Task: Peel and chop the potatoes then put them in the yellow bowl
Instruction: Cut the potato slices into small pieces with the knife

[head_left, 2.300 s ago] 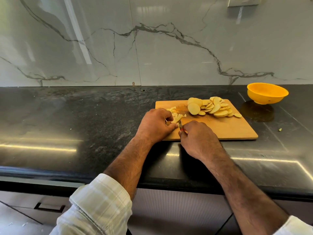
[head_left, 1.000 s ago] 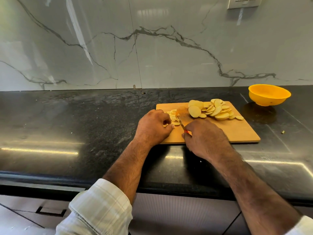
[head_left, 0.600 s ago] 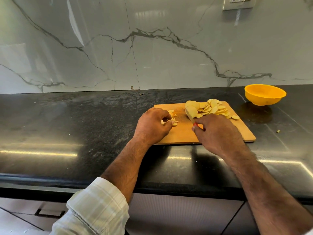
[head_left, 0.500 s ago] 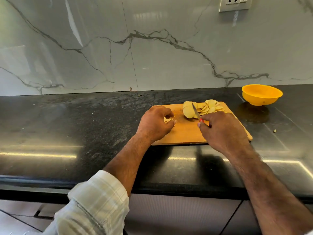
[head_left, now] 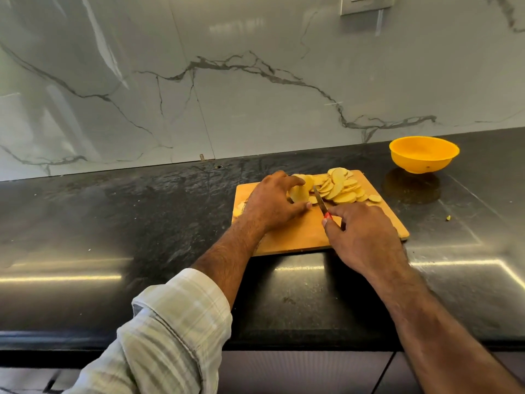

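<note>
Wooden cutting board on black bench, left hand gripping potato slices, hiding chopped bits beneath, right hand clasping knife, handle mostly hidden, sliced potato pile beyond, yellow bowl far right, marble wall behind.

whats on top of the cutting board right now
On the cutting board: a pile of potato slices, the left hand gripping some slices, the right hand holding a knife. The hands hide whatever lies beneath them.
</note>
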